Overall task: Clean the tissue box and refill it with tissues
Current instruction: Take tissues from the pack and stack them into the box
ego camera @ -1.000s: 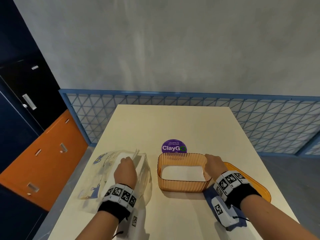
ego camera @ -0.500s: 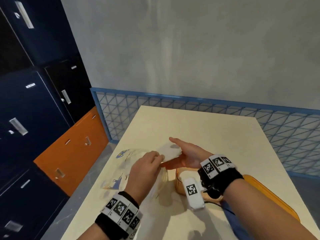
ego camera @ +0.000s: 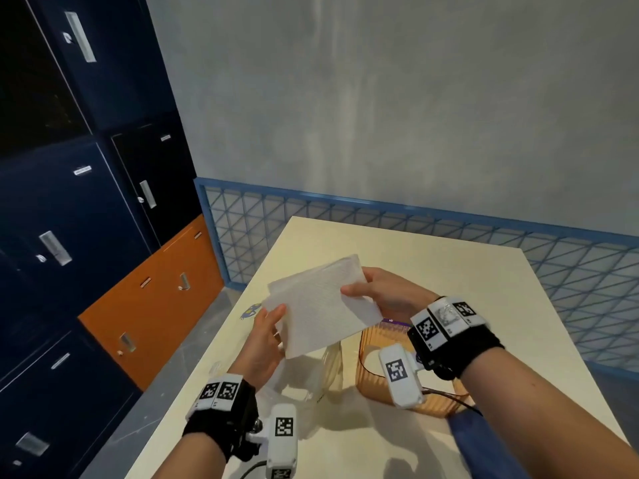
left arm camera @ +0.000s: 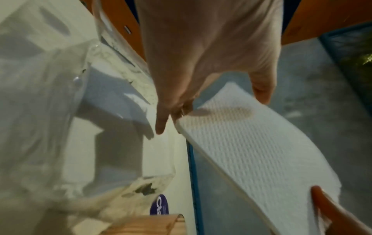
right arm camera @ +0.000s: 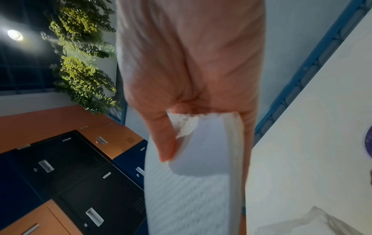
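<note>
A second ago the left hand (ego camera: 264,340) was in the clear plastic tissue pack (ego camera: 304,375) and the right hand (ego camera: 383,295) was at the orange tissue box (ego camera: 408,392). Now both hold a stack of white tissues (ego camera: 321,305) up in the air between them, the right thumb and fingers (right arm camera: 167,143) pinching one end and the left fingers (left arm camera: 261,90) gripping the other. The stack is out of the pack, so I judge refilling can begin: the open box sits on the desk (ego camera: 449,271) just below the right fingers.

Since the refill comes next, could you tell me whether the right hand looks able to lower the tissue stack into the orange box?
Probably yes: the right hand grips the tissue stack above the orange box, whose top is open. The left hand also holds the stack.
</note>
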